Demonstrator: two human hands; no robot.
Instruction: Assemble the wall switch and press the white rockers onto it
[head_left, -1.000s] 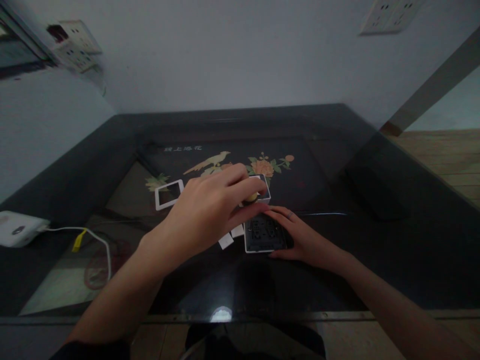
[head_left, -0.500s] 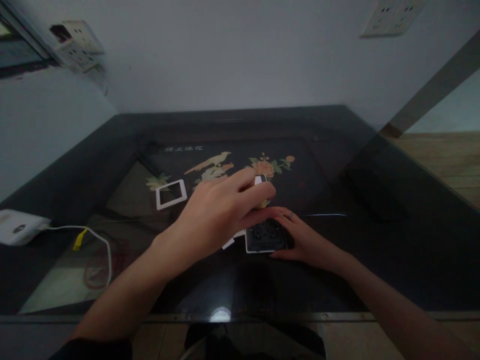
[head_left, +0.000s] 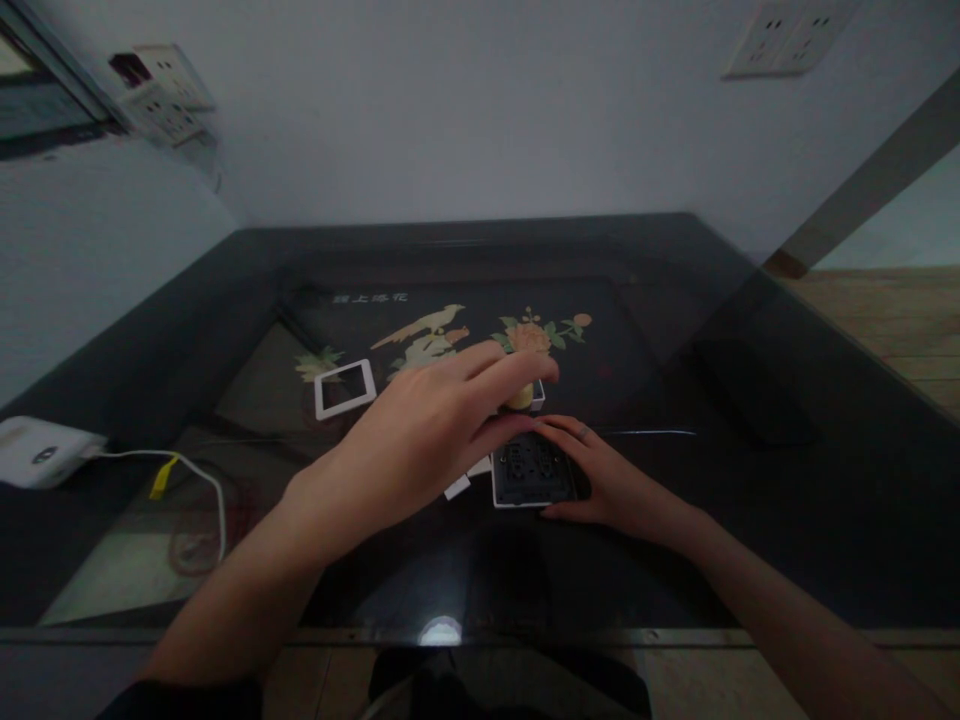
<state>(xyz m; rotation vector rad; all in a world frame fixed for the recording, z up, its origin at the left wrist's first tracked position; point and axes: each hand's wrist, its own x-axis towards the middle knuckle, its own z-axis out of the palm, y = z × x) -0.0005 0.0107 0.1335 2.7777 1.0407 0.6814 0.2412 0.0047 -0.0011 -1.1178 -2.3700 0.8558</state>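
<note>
My right hand (head_left: pixel 600 470) grips a wall socket panel (head_left: pixel 531 475) by its right side, thumb at the near edge and fingers at the far edge. The panel lies with its black back up, and a white rim shows below. Above the panel's far edge, my left hand (head_left: pixel 450 410) is bent with thumb and fingers closed around a yellow, rounded thing (head_left: pixel 520 398), mostly hidden by the fingers. Just behind it a small white box-like piece (head_left: pixel 538 394) shows in part. Left of the panel lies a small white piece (head_left: pixel 457 487), partly under my left hand.
A white rectangular frame (head_left: pixel 345 388) lies left of my left hand. At the far left a white device (head_left: pixel 46 452) trails a white cable (head_left: pixel 214 480) with a yellow tag (head_left: pixel 161 478). The glossy dark table (head_left: pixel 637 570) meets a wall with sockets (head_left: pixel 787 38).
My left hand has shifted slightly left and its fingers have turned, so more of the yellow thing and the white piece behind shows. My right hand and the panel have stayed nearly still.
</note>
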